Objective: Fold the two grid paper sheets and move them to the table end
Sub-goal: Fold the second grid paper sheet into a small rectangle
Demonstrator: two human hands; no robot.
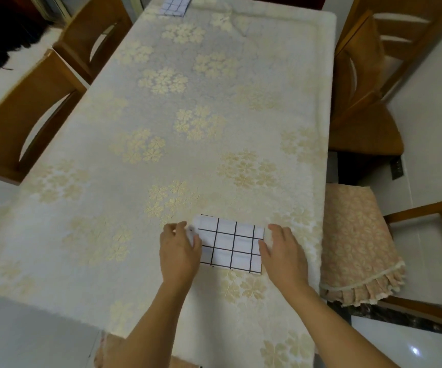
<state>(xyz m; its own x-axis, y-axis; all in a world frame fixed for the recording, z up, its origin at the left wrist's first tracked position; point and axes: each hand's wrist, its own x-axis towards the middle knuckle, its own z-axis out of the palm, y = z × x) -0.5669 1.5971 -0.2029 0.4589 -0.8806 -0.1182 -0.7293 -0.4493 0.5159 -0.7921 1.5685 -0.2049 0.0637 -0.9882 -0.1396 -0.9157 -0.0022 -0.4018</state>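
- Head view showed a grid paper sheet (230,245) lying flat on the tablecloth (161,128) at about five o'clock on the table, near the person's end.
- The left hand (178,251) sat on the sheet's nine o'clock edge, its thumb and fingers curled as though pinching that edge; blur left the exact grip uncertain.
- The right hand (284,251) lay at the three o'clock edge with fingers straight and close together, touching the paper rather than gripping it.
- A second grid sheet (174,5) lay at twelve o'clock at the far table end, partly cut by the frame; whether it was folded could not be told.
- The step in hand looked like folding the near sheet. To do it well, I judged one edge should be lifted over to meet the opposite edge, grid lines matched, one hand pinning the sheet while the other pressed the crease.
- The soft cloth might let the paper slide, so a firm hold seemed wise.
- Count: two grid sheets, two hands, one table, four wooden chairs (28,123), one of them with a pink fringed cover (360,243).
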